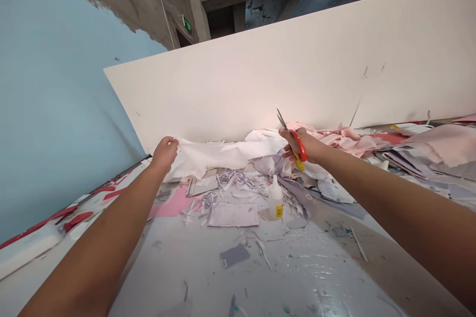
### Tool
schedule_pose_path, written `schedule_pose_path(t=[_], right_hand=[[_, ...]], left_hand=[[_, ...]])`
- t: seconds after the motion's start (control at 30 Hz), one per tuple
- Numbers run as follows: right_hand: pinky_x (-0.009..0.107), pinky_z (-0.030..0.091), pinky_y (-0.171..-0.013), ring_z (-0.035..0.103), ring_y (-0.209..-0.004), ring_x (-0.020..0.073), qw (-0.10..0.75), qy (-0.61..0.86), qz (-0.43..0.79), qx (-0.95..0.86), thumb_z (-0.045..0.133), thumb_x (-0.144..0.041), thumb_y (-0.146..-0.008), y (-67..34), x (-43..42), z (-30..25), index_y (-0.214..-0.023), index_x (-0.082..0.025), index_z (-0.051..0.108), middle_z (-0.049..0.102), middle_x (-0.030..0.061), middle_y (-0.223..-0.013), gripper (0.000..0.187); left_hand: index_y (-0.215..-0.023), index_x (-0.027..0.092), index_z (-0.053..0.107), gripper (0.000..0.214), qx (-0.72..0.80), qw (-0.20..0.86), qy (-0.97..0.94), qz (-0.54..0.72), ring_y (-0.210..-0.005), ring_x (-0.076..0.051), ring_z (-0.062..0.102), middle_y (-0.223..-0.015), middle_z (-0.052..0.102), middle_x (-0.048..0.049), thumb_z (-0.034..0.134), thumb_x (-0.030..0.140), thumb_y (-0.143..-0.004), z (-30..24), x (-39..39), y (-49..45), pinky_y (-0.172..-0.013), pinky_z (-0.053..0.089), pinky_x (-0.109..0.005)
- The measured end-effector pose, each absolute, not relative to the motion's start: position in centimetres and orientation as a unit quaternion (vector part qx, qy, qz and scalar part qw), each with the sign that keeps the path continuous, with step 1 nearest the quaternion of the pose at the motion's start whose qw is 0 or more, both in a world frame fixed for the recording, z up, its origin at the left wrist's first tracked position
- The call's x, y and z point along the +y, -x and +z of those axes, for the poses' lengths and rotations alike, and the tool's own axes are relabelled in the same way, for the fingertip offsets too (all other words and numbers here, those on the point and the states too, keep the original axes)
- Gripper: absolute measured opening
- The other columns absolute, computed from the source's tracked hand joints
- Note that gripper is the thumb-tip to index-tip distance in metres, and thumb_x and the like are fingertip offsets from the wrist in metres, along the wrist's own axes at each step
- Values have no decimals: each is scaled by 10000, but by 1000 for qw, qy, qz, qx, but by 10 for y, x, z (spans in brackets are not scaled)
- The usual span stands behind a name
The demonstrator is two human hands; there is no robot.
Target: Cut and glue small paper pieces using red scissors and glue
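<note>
My left hand (pixel 164 153) is stretched far forward, its fingers closed on the left end of a crumpled white cloth (pixel 219 154) that lies along the foot of a white board. My right hand (pixel 297 144) grips a pair of scissors (pixel 293 141) with red and yellow handles. The blades point up and away, just above the cloth's right end. A small glue bottle (pixel 275 200) with a yellow label stands upright on the table between my arms.
A tall white board (pixel 297 64) leans across the back of the table (pixel 297 277). Pink fabric (pixel 349 139) and grey pieces are heaped at the right. Paper shreds (pixel 238 181), a pale rectangle (pixel 233 215) and red scraps (pixel 78 219) litter the stained surface. A blue wall is at left.
</note>
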State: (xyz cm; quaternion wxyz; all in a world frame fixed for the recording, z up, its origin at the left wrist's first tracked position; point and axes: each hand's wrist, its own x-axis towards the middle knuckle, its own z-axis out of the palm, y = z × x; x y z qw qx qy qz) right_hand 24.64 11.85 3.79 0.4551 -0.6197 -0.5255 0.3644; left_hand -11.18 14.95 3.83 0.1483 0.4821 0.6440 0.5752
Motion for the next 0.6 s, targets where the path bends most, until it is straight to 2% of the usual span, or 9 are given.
schedule_pose_path(t=[0.1, 0.2, 0.33, 0.4, 0.47, 0.5, 0.53, 0.6], right_hand=[[254, 439, -381, 614, -570, 191, 461, 627, 365, -511, 572, -562, -694, -238, 124, 36, -1171, -142, 329, 577, 100, -824, 680], [263, 450, -413, 610, -651, 192, 461, 636, 362, -502, 576, -498, -730, -229, 128, 34, -1195, -131, 370, 578, 109, -909, 627], [353, 505, -690, 578, -857, 165, 457, 639, 368, -497, 493, -350, -843, -221, 135, 28, -1153, -146, 482, 561, 76, -1063, 371], [371, 490, -750, 568, -902, 166, 455, 637, 368, -501, 491, -320, -850, -219, 137, 25, -1131, -150, 507, 554, 71, -1092, 328], [361, 496, -728, 574, -878, 162, 455, 636, 367, -504, 487, -328, -851, -220, 137, 22, -1132, -148, 504, 560, 70, -1072, 334], [345, 503, -693, 581, -844, 157, 456, 635, 365, -506, 493, -346, -845, -220, 136, 21, -1140, -144, 489, 567, 72, -1046, 358], [321, 508, -642, 588, -800, 154, 459, 633, 362, -508, 509, -377, -828, -221, 136, 20, -1150, -140, 465, 575, 76, -1011, 402], [263, 487, -513, 597, -701, 151, 465, 629, 356, -511, 560, -461, -766, -224, 135, 19, -1153, -136, 405, 584, 83, -930, 529]], left_hand=[[-788, 220, 405, 121, 652, 188, -477, 559, -469, -112, 511, -593, 524, 26, 466, 239, -685, 39, 152, 120, -411, 284, -198], [-912, 212, 402, 195, 648, 209, -490, 544, -658, -158, 619, -796, 623, -44, 441, 252, -726, 41, 155, 118, -509, 410, -245], [-1125, 208, 396, 441, 655, 165, -521, 522, -891, -263, 596, -1030, 575, -135, 487, 374, -727, 41, 151, 95, -672, 452, -384], [-1182, 234, 406, 545, 657, 78, -548, 512, -1092, -323, 467, -1186, 469, -150, 569, 338, -673, 37, 144, 75, -816, 386, -453], [-1182, 209, 454, 494, 597, -167, -680, 391, -1148, -349, 381, -1215, 430, -166, 527, 253, -695, 29, 135, 54, -866, 325, -496], [-1144, 213, 495, 443, 535, -238, -744, 322, -1144, -328, 377, -1200, 447, -151, 487, 182, -702, 24, 130, 44, -880, 312, -485], [-1079, 218, 541, 404, 463, -266, -809, 244, -1119, -295, 397, -1167, 482, -128, 456, 124, -695, 19, 127, 35, -877, 319, -452], [-926, 216, 599, 337, 377, -254, -885, 106, -1050, -240, 447, -1062, 557, -90, 420, 73, -679, 11, 123, 22, -839, 340, -387]])
